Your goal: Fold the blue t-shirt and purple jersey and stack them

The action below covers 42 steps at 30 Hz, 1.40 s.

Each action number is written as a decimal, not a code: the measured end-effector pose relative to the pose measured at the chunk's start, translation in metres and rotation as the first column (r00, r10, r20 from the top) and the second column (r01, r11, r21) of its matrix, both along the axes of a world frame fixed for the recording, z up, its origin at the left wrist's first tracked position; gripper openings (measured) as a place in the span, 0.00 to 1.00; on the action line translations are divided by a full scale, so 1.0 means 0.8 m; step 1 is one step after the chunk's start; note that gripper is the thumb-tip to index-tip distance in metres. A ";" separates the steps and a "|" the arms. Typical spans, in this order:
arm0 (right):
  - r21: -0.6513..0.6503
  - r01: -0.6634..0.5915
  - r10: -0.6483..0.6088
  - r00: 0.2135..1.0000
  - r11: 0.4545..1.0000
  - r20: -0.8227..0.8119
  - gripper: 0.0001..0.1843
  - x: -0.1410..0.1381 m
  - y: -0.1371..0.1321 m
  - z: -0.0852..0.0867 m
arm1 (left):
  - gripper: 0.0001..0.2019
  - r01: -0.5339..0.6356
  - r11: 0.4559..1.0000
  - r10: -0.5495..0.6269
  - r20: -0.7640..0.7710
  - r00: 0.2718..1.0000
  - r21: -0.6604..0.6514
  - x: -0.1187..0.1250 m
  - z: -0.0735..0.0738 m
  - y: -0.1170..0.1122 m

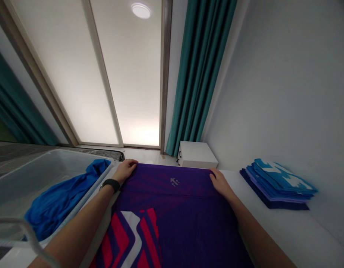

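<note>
A dark purple shirt (185, 216) lies spread flat on the white table in front of me, with a small pale arrow print near its far edge. Its part with red, white and purple stripes (132, 238) lies over the near left side. My left hand (127, 170), a black band on its wrist, is closed on the far left corner of the cloth. At the far right corner, my right hand (220, 181) pinches the edge between thumb and fingers. The near end of the shirt runs out of view.
To the left stands a white plastic tub (76, 158) holding crumpled blue cloth (60, 197). A stack of folded blue and purple clothes (278, 184) sits on the right of the table (272, 227). Beyond are a small white cabinet (198, 152), teal curtains (205, 67) and sliding doors (132, 74).
</note>
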State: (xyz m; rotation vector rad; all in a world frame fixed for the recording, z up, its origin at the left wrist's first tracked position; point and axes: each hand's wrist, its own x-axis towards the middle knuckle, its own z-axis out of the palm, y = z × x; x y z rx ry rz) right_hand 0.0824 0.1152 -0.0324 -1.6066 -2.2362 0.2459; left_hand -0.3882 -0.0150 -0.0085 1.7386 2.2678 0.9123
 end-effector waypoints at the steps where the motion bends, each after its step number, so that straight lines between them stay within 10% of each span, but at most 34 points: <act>1: 0.007 0.005 -0.004 1.000 1.000 -0.017 0.27 0.007 0.008 0.002 | 0.19 -0.001 1.000 0.001 0.004 1.000 -0.001 0.000 0.001 0.000; 29: 0.070 -0.004 -0.008 0.987 0.998 0.163 0.18 0.020 0.058 -0.002 | 0.16 -0.084 0.995 0.058 -0.345 0.937 -0.060 0.008 0.005 0.003; 42: 0.097 -0.031 0.027 0.999 0.995 0.045 0.16 0.021 0.063 -0.004 | 0.13 -0.044 0.999 0.049 -0.236 0.971 0.026 0.004 0.004 0.000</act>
